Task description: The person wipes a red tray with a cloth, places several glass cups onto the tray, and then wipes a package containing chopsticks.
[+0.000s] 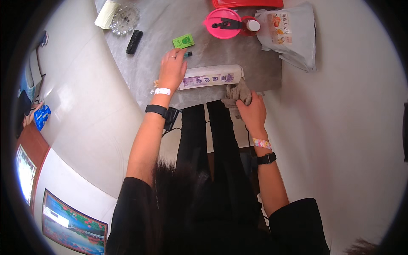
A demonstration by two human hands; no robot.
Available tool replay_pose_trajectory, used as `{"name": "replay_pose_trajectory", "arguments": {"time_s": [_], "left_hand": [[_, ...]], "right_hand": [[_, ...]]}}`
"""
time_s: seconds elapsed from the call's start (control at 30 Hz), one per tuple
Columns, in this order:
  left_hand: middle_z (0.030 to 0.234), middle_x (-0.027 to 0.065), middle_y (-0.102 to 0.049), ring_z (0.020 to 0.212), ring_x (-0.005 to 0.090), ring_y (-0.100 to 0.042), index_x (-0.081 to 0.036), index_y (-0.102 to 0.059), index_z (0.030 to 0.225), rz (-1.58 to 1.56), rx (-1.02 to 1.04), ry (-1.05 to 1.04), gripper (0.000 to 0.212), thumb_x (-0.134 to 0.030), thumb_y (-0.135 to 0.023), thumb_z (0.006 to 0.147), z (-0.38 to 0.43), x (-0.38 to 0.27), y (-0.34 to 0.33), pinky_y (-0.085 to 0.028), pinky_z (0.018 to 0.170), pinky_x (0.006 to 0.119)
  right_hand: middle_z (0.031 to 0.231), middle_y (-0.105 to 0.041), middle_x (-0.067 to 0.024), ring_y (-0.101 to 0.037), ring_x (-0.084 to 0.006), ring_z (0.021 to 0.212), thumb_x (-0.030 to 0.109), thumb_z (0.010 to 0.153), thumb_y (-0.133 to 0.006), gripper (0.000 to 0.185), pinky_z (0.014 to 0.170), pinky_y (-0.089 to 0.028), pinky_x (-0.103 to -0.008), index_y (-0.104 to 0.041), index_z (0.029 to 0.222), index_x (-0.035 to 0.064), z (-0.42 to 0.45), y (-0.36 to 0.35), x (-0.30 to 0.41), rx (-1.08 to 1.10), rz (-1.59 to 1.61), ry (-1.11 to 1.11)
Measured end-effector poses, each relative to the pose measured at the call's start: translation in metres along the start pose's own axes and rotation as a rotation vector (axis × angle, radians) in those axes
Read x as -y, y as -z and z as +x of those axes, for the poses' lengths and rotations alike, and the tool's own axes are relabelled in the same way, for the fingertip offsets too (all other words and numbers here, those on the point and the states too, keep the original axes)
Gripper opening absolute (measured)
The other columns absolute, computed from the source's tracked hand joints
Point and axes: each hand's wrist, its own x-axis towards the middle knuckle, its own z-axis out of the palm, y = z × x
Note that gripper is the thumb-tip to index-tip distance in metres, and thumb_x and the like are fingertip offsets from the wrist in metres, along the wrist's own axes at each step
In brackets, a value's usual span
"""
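My left hand (173, 68) reaches over the grey table (204, 57), its fingers bent at a small teal object with a black end (188, 54), perhaps a lighter. Whether the fingers grip it is hidden. Under that wrist lies a long white carton (208, 77) with a purple floral print and writing. Several thin stick ends (156, 83) poke out left of the wrist. My right hand (254, 111) holds a crumpled grey-brown cloth (237, 95) at the table's near edge, against the carton's right end. A green printed box (183, 41) lies just beyond my left fingertips.
A black roll (134, 42), a glass ashtray (125, 19) and a pale roll (107, 14) lie at far left. Farther right stand a pink-lidded container (220, 30), a white-capped bottle (253, 25) and a plastic bag (288, 36). Another person's hand (29, 116) is near a blue packet (42, 117).
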Motion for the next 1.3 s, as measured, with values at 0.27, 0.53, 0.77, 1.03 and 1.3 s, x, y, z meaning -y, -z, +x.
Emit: {"name": "replay_pose_trajectory", "arguments": {"time_s": [0.27,0.53,0.77,1.03,1.3], "left_hand": [[0.129,0.0132,-0.056,0.118,0.0337,-0.052,-0.005,-0.052,0.129,0.001,0.229,-0.064,0.064,-0.019,-0.079,0.072,-0.055,0.014,0.013,-0.041,0.101,0.043],[0.128,0.0138,-0.057,0.118,0.0342,-0.053,-0.005,-0.051,0.131,-0.080,0.230,-0.016,0.066,-0.012,-0.078,0.071,-0.072,0.024,-0.005,-0.043,0.101,0.043],[0.126,0.0129,-0.058,0.116,0.0334,-0.054,-0.006,-0.051,0.131,-0.072,0.224,-0.085,0.068,-0.010,-0.078,0.070,-0.066,0.029,-0.010,-0.044,0.100,0.043],[0.126,0.0119,-0.058,0.117,0.0319,-0.053,-0.006,-0.051,0.130,-0.052,0.236,-0.076,0.067,-0.012,-0.079,0.069,-0.067,0.029,-0.001,-0.043,0.101,0.042],[0.124,0.0101,-0.059,0.118,0.0299,-0.053,-0.005,-0.053,0.129,-0.058,0.216,-0.049,0.068,-0.013,-0.080,0.068,-0.065,0.023,-0.006,-0.043,0.102,0.041]], "right_hand": [[0.120,-0.050,-0.0238,-0.060,-0.0421,0.102,0.029,0.083,-0.070,0.056,0.080,-0.053,-0.0495,-0.049,0.131,0.0093,0.027,-0.045,0.025,-0.128,-0.059,0.092],[0.112,-0.052,-0.0153,-0.064,-0.0351,0.094,0.021,0.078,-0.074,0.042,0.072,-0.057,-0.0439,-0.054,0.115,0.0153,0.024,-0.098,0.070,-0.041,-0.281,0.333],[0.109,-0.054,-0.0137,-0.067,-0.0327,0.086,0.015,0.074,-0.074,0.041,0.068,-0.058,-0.0429,-0.056,0.111,0.0144,0.013,-0.135,0.107,0.097,-0.280,0.461],[0.108,-0.060,-0.0183,-0.067,-0.0374,0.088,0.027,0.082,-0.071,0.037,0.072,-0.056,-0.0456,-0.057,0.110,0.0092,0.060,-0.062,0.039,-0.246,-0.245,0.125],[0.104,-0.060,-0.0137,-0.070,-0.0328,0.082,0.015,0.073,-0.073,0.034,0.066,-0.056,-0.0425,-0.059,0.104,0.0125,0.037,-0.120,0.118,0.075,-0.339,0.417]]}}
